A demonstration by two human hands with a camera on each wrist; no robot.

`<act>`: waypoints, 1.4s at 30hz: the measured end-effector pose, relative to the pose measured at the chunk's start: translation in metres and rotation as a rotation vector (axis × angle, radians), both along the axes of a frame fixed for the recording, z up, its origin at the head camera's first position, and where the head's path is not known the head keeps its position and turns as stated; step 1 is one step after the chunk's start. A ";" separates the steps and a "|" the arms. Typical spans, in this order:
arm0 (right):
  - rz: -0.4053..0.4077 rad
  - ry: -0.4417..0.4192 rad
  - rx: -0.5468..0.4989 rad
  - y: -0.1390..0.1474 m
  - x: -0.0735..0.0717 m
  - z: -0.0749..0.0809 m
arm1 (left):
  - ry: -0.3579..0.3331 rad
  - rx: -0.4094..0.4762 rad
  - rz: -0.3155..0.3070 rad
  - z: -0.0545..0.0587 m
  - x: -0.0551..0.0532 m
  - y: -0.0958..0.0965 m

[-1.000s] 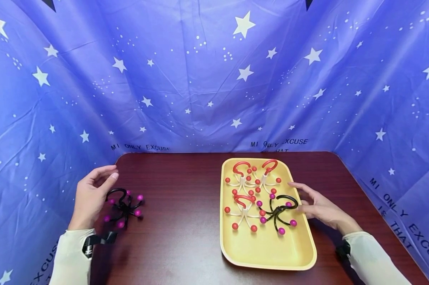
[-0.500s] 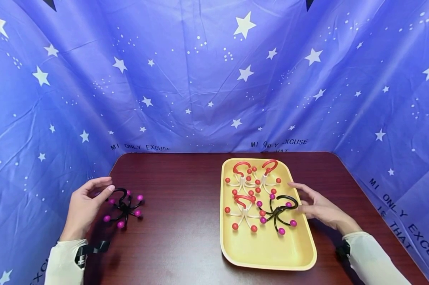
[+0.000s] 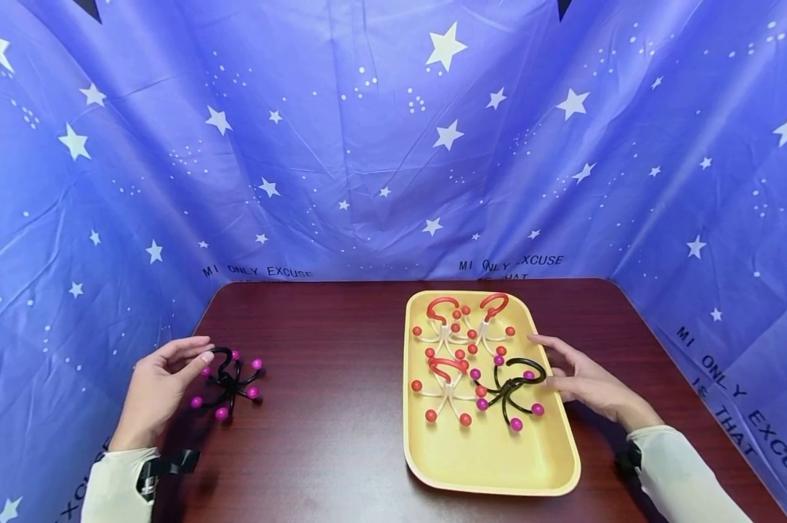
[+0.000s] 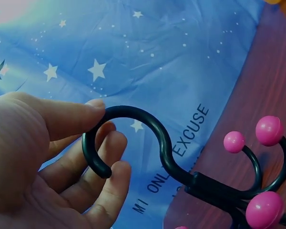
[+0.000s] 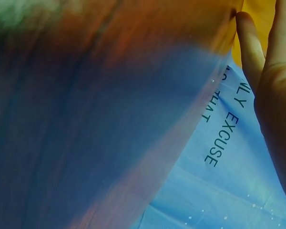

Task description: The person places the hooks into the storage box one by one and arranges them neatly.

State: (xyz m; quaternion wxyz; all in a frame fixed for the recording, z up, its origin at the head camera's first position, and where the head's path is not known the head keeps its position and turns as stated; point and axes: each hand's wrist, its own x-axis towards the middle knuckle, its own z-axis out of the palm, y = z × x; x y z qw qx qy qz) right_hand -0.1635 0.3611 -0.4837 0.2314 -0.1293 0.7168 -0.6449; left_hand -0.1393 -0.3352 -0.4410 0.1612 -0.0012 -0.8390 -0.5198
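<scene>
My left hand [image 3: 154, 388] holds the curved hook of a black claw massager with pink ball tips [image 3: 229, 388] at the table's left. In the left wrist view the thumb lies on the top of the black hook [image 4: 152, 125], with the other fingers behind it. My right hand [image 3: 596, 385] touches the right side of a yellow tray [image 3: 491, 472], its fingers fairly straight. Inside the tray stand three white claw massagers with red hooks and balls [image 3: 448, 392] and another black claw massager [image 3: 511, 388], close to the right rim.
The dark brown table [image 3: 328, 428] is ringed by a blue star-printed curtain [image 3: 347, 145] at the back and sides. The tray's raised rim surrounds the massagers. Both wrists wear black straps.
My left hand has come down and left, then closed in on the black massager's hook. The right hand and the tray have stayed in place.
</scene>
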 end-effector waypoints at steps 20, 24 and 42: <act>-0.001 -0.003 -0.004 -0.001 -0.001 -0.001 | -0.012 -0.042 0.043 -0.003 -0.001 0.002; -0.007 -0.007 0.008 0.000 -0.001 -0.001 | -0.024 -0.027 0.037 0.001 -0.001 0.003; -0.037 -0.013 0.035 -0.001 0.001 0.002 | 0.013 0.055 -0.041 0.018 0.000 0.028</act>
